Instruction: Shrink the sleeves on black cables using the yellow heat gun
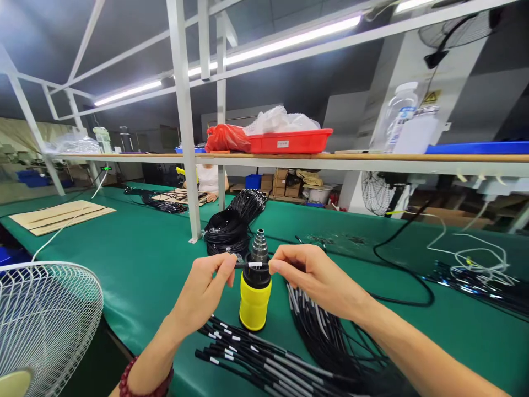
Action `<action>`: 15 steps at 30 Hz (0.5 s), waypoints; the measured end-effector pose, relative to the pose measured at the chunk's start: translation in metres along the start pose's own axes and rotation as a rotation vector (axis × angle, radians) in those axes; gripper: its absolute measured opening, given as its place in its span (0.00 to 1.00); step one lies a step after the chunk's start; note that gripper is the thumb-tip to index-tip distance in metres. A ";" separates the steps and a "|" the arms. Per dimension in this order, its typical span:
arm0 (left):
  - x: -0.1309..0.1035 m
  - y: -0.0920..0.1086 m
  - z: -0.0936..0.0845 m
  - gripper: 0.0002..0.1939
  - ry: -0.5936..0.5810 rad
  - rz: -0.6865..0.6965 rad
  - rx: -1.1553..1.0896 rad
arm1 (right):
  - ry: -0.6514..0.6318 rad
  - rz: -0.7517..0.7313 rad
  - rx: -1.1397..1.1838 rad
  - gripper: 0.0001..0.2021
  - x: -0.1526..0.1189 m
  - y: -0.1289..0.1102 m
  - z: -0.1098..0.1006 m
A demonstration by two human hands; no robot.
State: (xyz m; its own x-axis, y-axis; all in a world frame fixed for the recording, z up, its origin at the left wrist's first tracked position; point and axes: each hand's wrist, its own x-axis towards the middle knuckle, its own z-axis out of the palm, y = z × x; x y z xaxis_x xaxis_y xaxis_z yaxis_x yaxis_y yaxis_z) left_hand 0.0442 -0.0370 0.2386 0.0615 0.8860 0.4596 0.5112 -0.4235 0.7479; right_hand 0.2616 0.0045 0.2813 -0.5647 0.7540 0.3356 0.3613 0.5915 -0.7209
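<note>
The fingers of the left hand (pixel 202 289) are pinched together on one end of a short black cable piece (pixel 240 265) with a white label, and those of the right hand (pixel 316 275) close on its other end. The piece is held level across the dark collar of an upright yellow tool (pixel 255 306), below its stepped metal nozzle (pixel 260 246); whether they touch, I cannot tell. Near the tool's base lie labelled cables (pixel 231 353), and just right of it a cable bundle (pixel 314 314) runs partly under the right forearm. Behind the tool, a black coil (pixel 225 229) fills the tabletop (pixel 136 275) beside a white post (pixel 188 138), which stands between the hands and a co-worker (pixel 205 179) whom it partly hides. A fan (pixel 49 320) blocks the near left corner, flat boards (pixel 61 215) lie beyond it, and a thick black cord (pixel 413 304) loops at right. Overhead, a shelf (pixel 363 162) bears a red tray (pixel 306 144).
</note>
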 end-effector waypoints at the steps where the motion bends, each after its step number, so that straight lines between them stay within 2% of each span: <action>1: 0.003 0.001 0.000 0.29 0.009 0.001 -0.009 | 0.004 -0.009 -0.004 0.18 0.002 0.000 -0.002; 15: 0.065 0.001 0.006 0.31 0.081 0.010 -0.075 | 0.100 -0.045 -0.087 0.18 0.036 0.017 -0.024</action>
State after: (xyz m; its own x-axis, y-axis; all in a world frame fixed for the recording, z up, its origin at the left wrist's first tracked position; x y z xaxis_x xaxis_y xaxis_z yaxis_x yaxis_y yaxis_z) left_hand 0.0538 0.0210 0.2662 -0.0044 0.8646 0.5024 0.4452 -0.4482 0.7752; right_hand 0.2648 0.0490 0.2953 -0.5062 0.7485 0.4283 0.4025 0.6443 -0.6503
